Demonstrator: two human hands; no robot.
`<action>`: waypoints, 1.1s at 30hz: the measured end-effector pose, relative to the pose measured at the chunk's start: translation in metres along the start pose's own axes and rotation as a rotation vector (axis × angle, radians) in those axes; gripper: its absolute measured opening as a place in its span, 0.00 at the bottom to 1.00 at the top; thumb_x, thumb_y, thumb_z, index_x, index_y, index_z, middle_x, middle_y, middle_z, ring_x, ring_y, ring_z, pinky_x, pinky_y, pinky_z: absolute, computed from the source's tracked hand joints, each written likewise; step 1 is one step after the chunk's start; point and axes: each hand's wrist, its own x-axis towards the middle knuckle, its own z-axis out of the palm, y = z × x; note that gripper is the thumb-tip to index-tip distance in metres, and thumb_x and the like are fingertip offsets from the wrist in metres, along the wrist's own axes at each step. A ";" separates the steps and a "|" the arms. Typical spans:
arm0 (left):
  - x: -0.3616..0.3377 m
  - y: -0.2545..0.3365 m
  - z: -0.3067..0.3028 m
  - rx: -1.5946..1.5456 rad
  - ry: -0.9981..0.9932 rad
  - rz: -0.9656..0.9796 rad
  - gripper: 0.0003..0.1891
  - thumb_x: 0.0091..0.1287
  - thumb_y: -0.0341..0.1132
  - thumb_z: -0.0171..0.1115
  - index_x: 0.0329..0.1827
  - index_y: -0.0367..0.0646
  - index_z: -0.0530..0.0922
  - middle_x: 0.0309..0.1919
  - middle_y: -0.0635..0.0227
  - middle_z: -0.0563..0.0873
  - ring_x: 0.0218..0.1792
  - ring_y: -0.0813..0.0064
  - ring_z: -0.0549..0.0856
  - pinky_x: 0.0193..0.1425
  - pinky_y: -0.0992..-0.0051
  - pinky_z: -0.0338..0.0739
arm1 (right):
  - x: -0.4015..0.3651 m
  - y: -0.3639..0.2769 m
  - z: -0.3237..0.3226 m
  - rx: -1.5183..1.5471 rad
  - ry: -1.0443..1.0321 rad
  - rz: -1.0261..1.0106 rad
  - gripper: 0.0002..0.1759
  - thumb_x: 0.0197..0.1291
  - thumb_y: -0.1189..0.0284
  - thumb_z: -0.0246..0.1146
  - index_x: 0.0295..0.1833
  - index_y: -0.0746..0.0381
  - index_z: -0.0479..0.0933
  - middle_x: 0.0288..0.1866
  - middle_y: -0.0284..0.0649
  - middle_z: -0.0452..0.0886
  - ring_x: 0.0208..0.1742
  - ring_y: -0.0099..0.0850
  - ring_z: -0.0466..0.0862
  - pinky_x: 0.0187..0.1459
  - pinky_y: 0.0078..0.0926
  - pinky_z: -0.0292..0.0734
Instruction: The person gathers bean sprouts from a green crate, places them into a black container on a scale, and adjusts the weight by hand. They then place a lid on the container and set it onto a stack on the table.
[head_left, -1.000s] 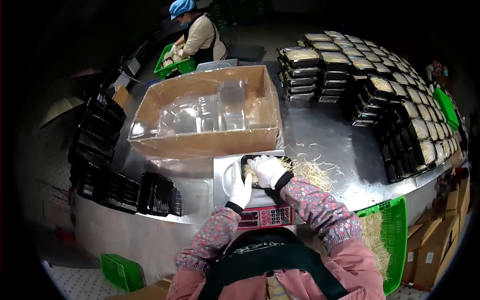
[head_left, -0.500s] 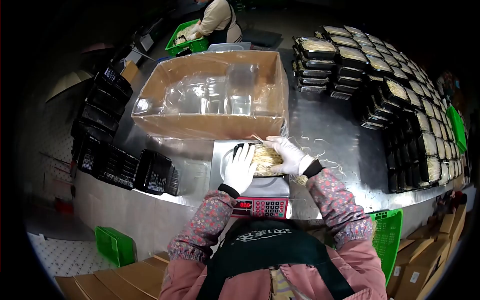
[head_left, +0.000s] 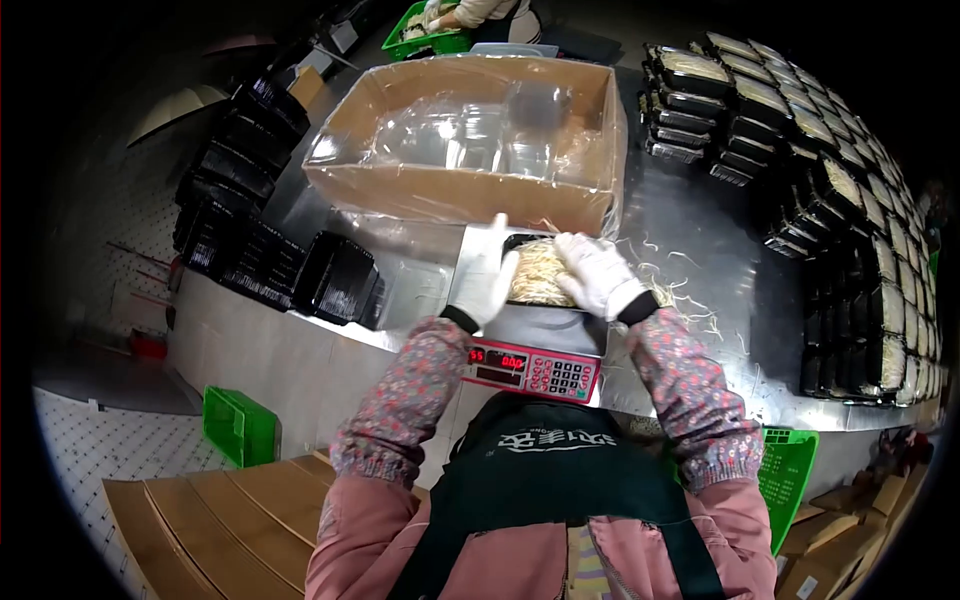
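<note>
**A:** What's diff vs a sec ago?

**B:** Our right hand (head_left: 597,275) lay flat on top of the black plastic tray of pale sprouts (head_left: 537,272). Now it's at the right edge, fingers curved over it; can't tell if they grip. Our left hand (head_left: 485,275) came in off the scale plate, fingers straight & together vs the tray's left side.

**A:** Tray where?

**B:** On the steel-topped scale w/ red keypad (head_left: 535,350), just in front of the plastic-lined cardboard box (head_left: 450,195). Sprouts now show btw our gloves, so we reckon the heap's settled in. Loose strands (head_left: 690,300) lie on the metal table (head_left: 690,215), right of the scale.
</note>
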 end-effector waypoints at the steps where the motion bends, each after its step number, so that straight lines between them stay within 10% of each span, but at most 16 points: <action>1: -0.004 0.005 0.011 0.175 -0.067 0.066 0.27 0.67 0.33 0.59 0.70 0.38 0.70 0.64 0.49 0.78 0.63 0.54 0.78 0.70 0.59 0.68 | 0.004 -0.023 0.016 -0.031 0.013 0.010 0.38 0.63 0.53 0.59 0.71 0.68 0.66 0.70 0.54 0.72 0.72 0.47 0.70 0.73 0.49 0.61; 9: -0.016 -0.001 0.022 0.590 -0.198 0.215 0.21 0.71 0.42 0.52 0.63 0.43 0.78 0.58 0.62 0.84 0.61 0.64 0.80 0.66 0.56 0.69 | 0.000 -0.001 -0.028 -0.133 -0.167 -0.085 0.44 0.51 0.50 0.71 0.70 0.62 0.70 0.68 0.49 0.73 0.70 0.49 0.70 0.70 0.45 0.66; 14: -0.004 0.014 0.024 0.704 -0.270 0.186 0.18 0.71 0.41 0.52 0.59 0.45 0.80 0.52 0.64 0.86 0.55 0.64 0.81 0.63 0.61 0.71 | -0.007 0.028 -0.020 -0.182 -0.268 0.099 0.26 0.44 0.58 0.75 0.46 0.62 0.84 0.44 0.47 0.83 0.52 0.43 0.83 0.49 0.41 0.81; 16: -0.004 0.015 0.026 0.704 -0.245 0.189 0.18 0.71 0.41 0.53 0.58 0.45 0.80 0.51 0.64 0.86 0.54 0.64 0.81 0.61 0.62 0.72 | -0.005 0.021 0.003 -0.342 -0.010 0.091 0.11 0.45 0.63 0.69 0.31 0.59 0.83 0.32 0.47 0.85 0.38 0.45 0.86 0.42 0.42 0.82; 33: -0.014 0.020 0.033 0.615 -0.172 0.140 0.21 0.70 0.42 0.55 0.64 0.48 0.77 0.57 0.66 0.82 0.59 0.63 0.78 0.61 0.60 0.74 | -0.033 0.008 -0.045 -0.120 0.038 0.134 0.09 0.55 0.67 0.62 0.32 0.59 0.84 0.31 0.49 0.85 0.37 0.49 0.87 0.41 0.45 0.82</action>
